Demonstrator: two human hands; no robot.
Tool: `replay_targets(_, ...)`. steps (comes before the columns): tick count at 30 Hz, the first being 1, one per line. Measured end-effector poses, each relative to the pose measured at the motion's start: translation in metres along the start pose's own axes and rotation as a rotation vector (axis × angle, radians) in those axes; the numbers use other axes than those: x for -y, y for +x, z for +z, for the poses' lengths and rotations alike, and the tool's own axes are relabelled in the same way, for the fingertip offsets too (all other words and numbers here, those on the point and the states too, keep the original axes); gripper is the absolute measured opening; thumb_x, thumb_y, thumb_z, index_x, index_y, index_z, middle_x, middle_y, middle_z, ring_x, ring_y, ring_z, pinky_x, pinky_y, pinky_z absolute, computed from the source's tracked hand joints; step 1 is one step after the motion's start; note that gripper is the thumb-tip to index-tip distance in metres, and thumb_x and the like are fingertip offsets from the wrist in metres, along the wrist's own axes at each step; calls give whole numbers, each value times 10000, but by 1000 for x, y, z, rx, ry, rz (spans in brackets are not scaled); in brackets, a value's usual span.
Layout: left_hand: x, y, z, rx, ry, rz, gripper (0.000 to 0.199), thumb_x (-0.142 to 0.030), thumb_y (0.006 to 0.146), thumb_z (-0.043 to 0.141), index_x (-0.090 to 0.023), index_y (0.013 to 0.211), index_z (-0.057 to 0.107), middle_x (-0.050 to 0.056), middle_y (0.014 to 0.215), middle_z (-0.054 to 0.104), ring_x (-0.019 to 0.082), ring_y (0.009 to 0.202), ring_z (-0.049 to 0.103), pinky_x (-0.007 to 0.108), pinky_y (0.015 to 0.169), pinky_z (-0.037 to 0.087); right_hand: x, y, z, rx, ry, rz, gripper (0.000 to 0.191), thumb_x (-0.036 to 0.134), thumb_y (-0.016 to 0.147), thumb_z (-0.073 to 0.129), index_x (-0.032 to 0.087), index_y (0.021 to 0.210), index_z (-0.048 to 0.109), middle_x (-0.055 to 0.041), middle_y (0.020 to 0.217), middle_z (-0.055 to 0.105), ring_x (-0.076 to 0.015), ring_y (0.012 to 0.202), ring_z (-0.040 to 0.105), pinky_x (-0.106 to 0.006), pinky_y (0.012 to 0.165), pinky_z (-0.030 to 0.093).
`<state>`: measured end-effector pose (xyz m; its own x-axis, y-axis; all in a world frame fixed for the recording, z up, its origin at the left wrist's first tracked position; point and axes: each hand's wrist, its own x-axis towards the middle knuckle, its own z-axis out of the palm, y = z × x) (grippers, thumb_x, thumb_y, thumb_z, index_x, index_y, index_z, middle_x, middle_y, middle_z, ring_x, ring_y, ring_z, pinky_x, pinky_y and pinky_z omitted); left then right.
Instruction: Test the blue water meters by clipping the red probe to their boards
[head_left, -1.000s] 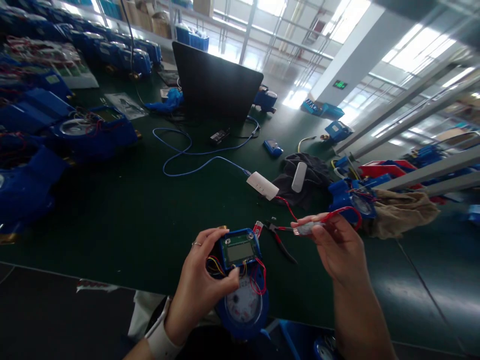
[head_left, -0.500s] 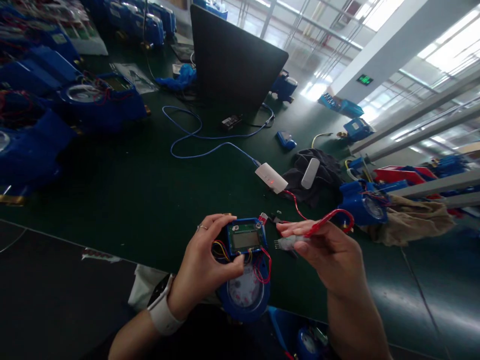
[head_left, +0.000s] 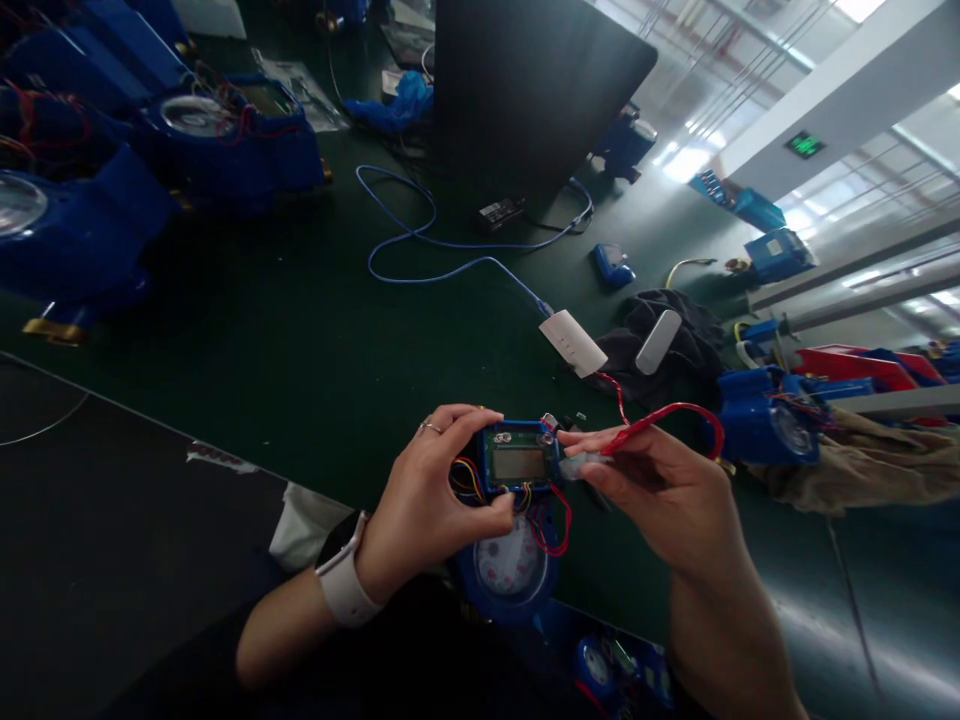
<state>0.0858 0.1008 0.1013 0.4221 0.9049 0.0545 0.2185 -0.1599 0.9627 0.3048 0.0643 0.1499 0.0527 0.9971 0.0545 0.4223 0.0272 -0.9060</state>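
A blue water meter [head_left: 512,566] with a round dial sits at the near table edge, its display housing opened. Inside that housing is a circuit board with a small LCD screen [head_left: 518,464], with red, yellow and black wires hanging from it. My left hand [head_left: 442,490] grips the housing between thumb and fingers from the left. Between the thumb and fingers of my right hand [head_left: 660,480] is a whitish pin connector [head_left: 582,465] on a red cable [head_left: 675,408]. Its tip meets the right side of the board; the pins are hidden there.
A white adapter box [head_left: 574,343] joins the red cable to a blue USB cable [head_left: 457,272]. Behind stands a laptop [head_left: 532,90]. More blue meters [head_left: 90,230] crowd the left. A dark cloth [head_left: 630,345] bearing a white stick-shaped object [head_left: 658,342] lies right.
The connector in my right hand has moved left, from a gap beside the board to its edge. The adapter's red light no longer shows. The camera view has shifted.
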Motion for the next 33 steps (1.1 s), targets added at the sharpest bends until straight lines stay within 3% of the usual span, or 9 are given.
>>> replay_targets(21, 1, 1, 0, -9, -1, 18, 542, -191, 684, 704, -180, 1207, 565, 110, 1225, 578, 260, 1148, 565, 435, 1007, 464, -3, 0, 1, 17, -44, 10, 123, 212, 789, 792, 212, 904, 748, -54, 944, 792, -216, 873, 762, -290, 781, 640)
replay_targets(33, 3, 2, 1, -6, -25, 25, 538, -188, 684, 710, -198, 1203, 570, 106, 1221, 579, 266, 1142, 573, 445, 992, 474, -7, 0, 0, 50, 14, -2, 157, 174, 789, 787, 240, 927, 750, -35, 976, 788, -241, 982, 739, -348, 890, 610)
